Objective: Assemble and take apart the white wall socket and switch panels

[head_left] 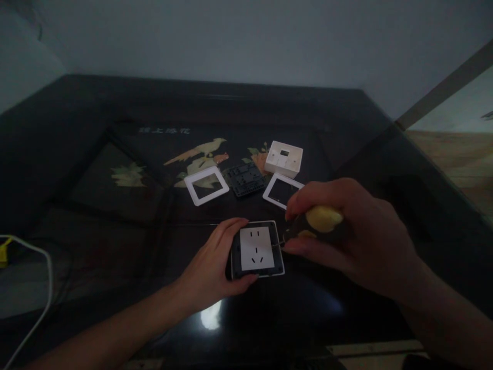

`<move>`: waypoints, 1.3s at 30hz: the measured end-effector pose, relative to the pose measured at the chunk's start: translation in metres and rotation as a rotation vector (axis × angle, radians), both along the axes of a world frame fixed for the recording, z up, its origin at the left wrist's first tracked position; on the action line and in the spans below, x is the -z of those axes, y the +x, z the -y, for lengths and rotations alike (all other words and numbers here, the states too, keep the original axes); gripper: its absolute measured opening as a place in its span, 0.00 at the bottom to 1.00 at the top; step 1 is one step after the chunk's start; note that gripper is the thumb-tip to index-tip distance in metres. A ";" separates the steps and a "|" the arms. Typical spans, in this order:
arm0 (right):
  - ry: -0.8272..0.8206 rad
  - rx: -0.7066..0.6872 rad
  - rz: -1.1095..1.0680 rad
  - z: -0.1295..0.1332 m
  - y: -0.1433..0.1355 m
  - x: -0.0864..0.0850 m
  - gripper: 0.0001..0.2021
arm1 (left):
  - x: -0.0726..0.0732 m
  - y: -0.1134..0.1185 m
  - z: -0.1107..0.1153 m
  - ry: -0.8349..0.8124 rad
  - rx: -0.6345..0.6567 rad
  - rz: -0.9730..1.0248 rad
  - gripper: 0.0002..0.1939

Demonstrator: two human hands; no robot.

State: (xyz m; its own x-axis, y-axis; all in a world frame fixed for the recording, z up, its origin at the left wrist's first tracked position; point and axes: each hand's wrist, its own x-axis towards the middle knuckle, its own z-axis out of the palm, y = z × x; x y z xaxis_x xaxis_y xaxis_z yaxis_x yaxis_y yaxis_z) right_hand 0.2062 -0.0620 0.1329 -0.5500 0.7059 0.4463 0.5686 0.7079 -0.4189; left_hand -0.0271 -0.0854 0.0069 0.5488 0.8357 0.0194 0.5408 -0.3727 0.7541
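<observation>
A wall socket (256,249) with a white five-slot face and dark surround lies face up on the dark table. My left hand (217,262) grips it from the left side, fingers over its top edge and thumb along its bottom edge. In my right hand (346,231) is a screwdriver (323,218) with a yellow and dark handle. Its thin shaft points left, and the tip meets the right side of the socket, beside the white face. Whether the tip sits in a screw is too small to tell.
Behind the socket lie a white frame (191,193), a black plate (246,180), a second white frame (271,191) partly hidden by my right hand, and a white back box (285,158). A white cable (50,277) runs along the left edge, near a yellow object (3,253).
</observation>
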 end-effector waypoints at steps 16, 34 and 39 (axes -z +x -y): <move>0.001 0.069 0.066 0.010 0.008 -0.002 0.11 | -0.001 0.001 0.000 0.011 -0.014 0.009 0.44; 0.018 -0.052 0.029 0.013 0.005 -0.007 0.14 | 0.000 0.001 0.000 0.065 -0.012 -0.016 0.45; 0.008 0.069 0.005 0.014 0.003 -0.006 0.11 | 0.001 0.000 0.000 0.052 -0.007 -0.009 0.44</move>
